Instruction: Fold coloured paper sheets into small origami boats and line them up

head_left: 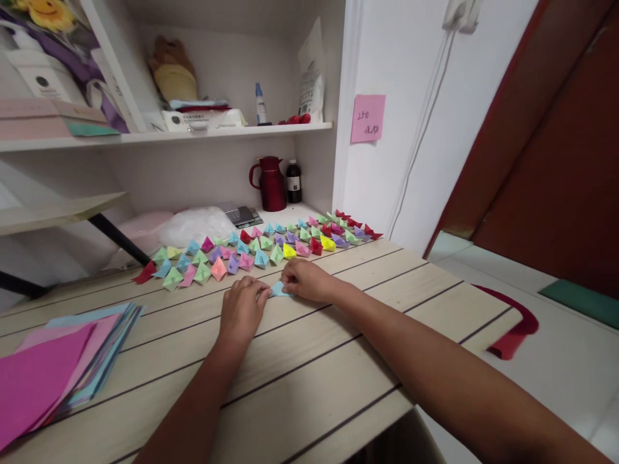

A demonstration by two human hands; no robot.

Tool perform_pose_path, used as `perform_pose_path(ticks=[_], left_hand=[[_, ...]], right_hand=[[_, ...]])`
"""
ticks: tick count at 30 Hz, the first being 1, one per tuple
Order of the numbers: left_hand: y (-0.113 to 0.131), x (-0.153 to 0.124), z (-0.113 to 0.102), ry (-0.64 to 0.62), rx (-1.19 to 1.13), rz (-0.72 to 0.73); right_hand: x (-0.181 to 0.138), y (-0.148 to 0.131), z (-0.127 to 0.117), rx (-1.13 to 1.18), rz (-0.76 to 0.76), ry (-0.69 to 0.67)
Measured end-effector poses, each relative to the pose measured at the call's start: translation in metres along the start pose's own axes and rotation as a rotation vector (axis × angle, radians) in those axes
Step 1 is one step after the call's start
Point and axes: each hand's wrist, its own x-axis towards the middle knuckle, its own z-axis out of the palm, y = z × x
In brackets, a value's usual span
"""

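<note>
A small folded piece of light blue paper [277, 289] lies low over the tabletop between my two hands. My left hand [243, 304] pinches its left end with thumb and fingertips. From the other side, my right hand [305, 280] has its fingers curled closed on the right end, hiding part of the paper. Just beyond my hands stand rows of small folded paper boats [261, 258] in green, blue, pink, purple, red and yellow. To the left lies a fanned stack of coloured paper sheets [53, 380], magenta on top.
The striped wooden table [367, 361] has its right edge near my right forearm. Behind the boats are a clear plastic bag [198, 225], a red jug [272, 185] and a dark bottle [293, 182]. A black table leg [120, 238] slants at left.
</note>
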Motion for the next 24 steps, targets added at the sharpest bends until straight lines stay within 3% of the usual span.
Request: perform_pose_path(ticks=[17,21,24], left_hand=[[0.007,-0.003,0.0,-0.054,0.107,-0.238],[0.004,-0.005,-0.002,-0.017,0.082,-0.259],[-0.002,-0.007,-0.006,0.097,0.044,-0.2]], right_hand=[[-0.004,0.003,-0.004,0.048,-0.03,-0.052],[-0.002,0.006,-0.003,0.023,0.0,-0.055],[0.0,0.009,-0.003,0.029,0.002,-0.059]])
